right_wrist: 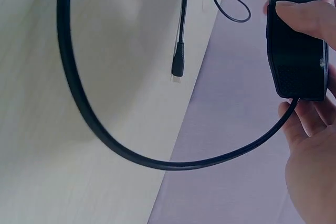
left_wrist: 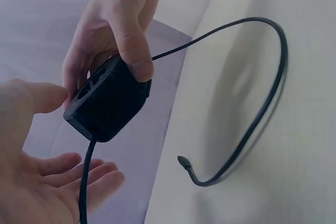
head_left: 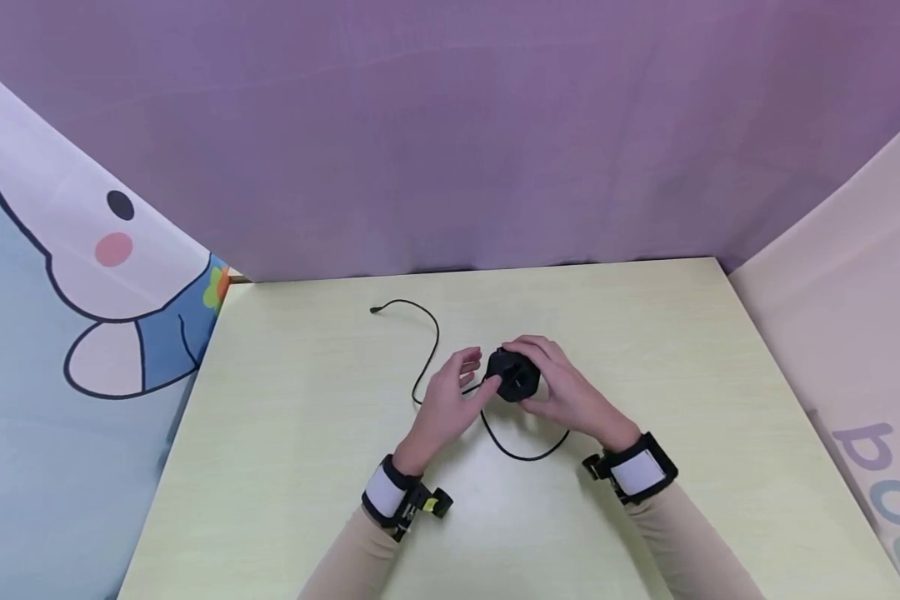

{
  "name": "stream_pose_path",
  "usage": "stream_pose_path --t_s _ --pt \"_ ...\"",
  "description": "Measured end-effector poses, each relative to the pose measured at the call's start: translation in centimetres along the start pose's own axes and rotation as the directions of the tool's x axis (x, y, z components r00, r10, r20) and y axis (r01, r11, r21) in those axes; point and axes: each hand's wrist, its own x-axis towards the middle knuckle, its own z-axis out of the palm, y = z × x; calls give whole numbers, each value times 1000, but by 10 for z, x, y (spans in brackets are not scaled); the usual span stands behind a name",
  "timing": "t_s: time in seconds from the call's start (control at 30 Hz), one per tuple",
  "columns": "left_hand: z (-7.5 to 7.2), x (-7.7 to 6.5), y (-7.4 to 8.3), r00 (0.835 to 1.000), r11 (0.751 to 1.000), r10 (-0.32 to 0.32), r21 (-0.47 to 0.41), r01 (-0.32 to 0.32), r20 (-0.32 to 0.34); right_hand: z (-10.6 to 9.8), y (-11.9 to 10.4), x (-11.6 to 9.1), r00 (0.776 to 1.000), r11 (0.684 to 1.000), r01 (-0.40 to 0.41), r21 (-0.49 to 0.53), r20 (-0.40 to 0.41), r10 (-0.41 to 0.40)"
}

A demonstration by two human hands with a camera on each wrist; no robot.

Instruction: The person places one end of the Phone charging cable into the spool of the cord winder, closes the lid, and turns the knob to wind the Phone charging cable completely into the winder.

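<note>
A black, many-sided cable case [head_left: 515, 377] is held up above the table, with a thin black cable [head_left: 437, 332] leaving it on both sides. My right hand [head_left: 570, 396] grips the case from the right, its thumb at the near side and a finger over the far edge. On the left, my left hand [head_left: 444, 407] has its fingers loosely spread, its thumb tip right at the case's rim and the cable running past the palm. A slim plug [right_wrist: 178, 60] with a metal tip hangs in the right wrist view. The other cable end [head_left: 374, 310] lies farther back.
The pale wooden table [head_left: 292, 433] ends at a purple cloth [head_left: 450, 142] behind. A blue cartoon-printed cloth [head_left: 22, 467] borders the left side, and a white lettered cloth [head_left: 855, 317] the right. Black camera straps [head_left: 641, 472] circle both wrists.
</note>
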Motion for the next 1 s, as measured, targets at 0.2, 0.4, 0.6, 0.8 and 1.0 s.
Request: stream_pose_path --t_s 0.2,0.4,0.6,0.8,1.0 --pt "-9 10 4 985 991 -112 -60 120 134 -3 -4 5 1000 1000 22 -20 3 -22" --pt "-22 23 4 929 956 -215 -130 263 300 -5 -9 12 998 997 67 -27 -15 -67" --pt "-28 31 -1 879 909 -149 -287 302 454 -5 -15 15 995 994 102 -44 3 -102" --pt "-19 35 -6 899 897 -119 -342 279 421 -6 -17 10 994 992 108 -66 -11 -109" --pt "-14 37 -2 924 886 -143 -370 279 353 -4 -15 6 958 970 209 -127 -174 -229"
